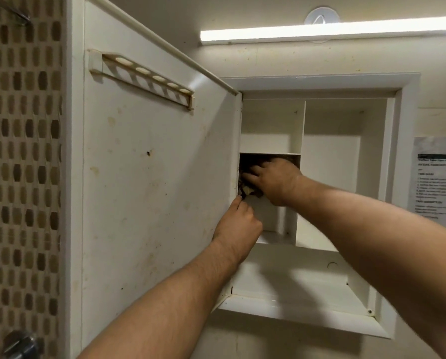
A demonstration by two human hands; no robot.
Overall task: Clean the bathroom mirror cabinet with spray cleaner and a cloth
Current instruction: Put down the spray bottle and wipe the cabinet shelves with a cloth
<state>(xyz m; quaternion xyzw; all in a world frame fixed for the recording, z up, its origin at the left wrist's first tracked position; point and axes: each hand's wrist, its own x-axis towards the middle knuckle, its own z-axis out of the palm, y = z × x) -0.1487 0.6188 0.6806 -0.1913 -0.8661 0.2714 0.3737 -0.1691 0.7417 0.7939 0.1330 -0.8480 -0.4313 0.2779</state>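
The white recessed cabinet point(320, 84) stands open, its stained door point(152, 177) swung out to the left. A dark patterned cloth point(245, 187) is bunched in the middle-left compartment, against the hinge side. My right hand point(276, 180) presses flat on the cloth inside that compartment. My left hand point(238, 224) is just below, fingers curled, pinching the cloth's lower edge at the shelf front. No spray bottle is in view.
A slotted holder point(141, 73) is fixed high on the door's inner face. A lit tube lamp point(320, 32) runs above the cabinet. A printed notice point(439, 182) hangs on the wall at right. Mosaic tiles point(22, 151) and a chrome fitting point(22, 344) are at left.
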